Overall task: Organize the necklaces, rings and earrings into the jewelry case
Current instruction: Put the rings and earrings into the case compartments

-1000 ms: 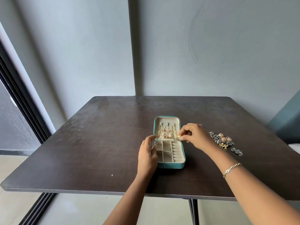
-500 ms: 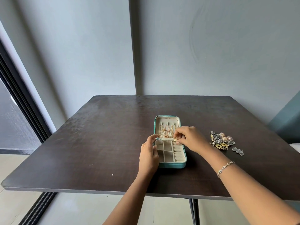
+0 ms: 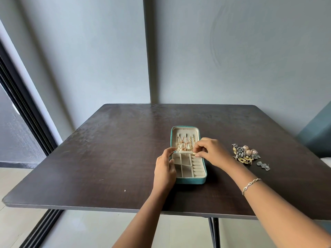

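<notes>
Lengthwise, case (image 3: 190,181) lies open, long axis near–far, lid farthest; left hand (image 3: 164,170) grips its left rim, right hand (image 3: 214,153) pinches a small gold piece (image 3: 193,154) at the hinge.

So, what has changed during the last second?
The right hand, pinching a small gold piece, moved a little left and nearer, from the lid to the far end of the ring rolls. The left hand still holds the jewelry case by its left side; the jewelry pile on the table stayed.
</notes>
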Action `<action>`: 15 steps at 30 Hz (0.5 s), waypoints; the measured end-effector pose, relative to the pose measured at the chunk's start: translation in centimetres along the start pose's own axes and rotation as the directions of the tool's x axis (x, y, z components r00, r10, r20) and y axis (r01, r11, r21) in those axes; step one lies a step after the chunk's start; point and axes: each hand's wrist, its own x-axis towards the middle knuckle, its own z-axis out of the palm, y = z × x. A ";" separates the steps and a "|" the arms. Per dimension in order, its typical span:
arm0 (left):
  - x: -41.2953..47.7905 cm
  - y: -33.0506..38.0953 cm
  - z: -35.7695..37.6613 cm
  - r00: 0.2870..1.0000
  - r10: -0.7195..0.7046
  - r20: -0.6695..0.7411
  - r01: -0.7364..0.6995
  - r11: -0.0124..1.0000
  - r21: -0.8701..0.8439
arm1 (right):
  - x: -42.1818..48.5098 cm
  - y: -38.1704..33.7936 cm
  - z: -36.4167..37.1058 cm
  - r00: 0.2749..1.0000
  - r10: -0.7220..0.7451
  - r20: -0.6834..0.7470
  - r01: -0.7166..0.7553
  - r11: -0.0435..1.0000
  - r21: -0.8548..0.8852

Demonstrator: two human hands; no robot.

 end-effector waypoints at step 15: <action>0.0 0.1 0.0 1.000 -0.001 0.000 0.001 1.000 -0.006 | -0.4 -0.9 -0.6 0.999 -0.048 -0.007 0.047 0.997 -0.057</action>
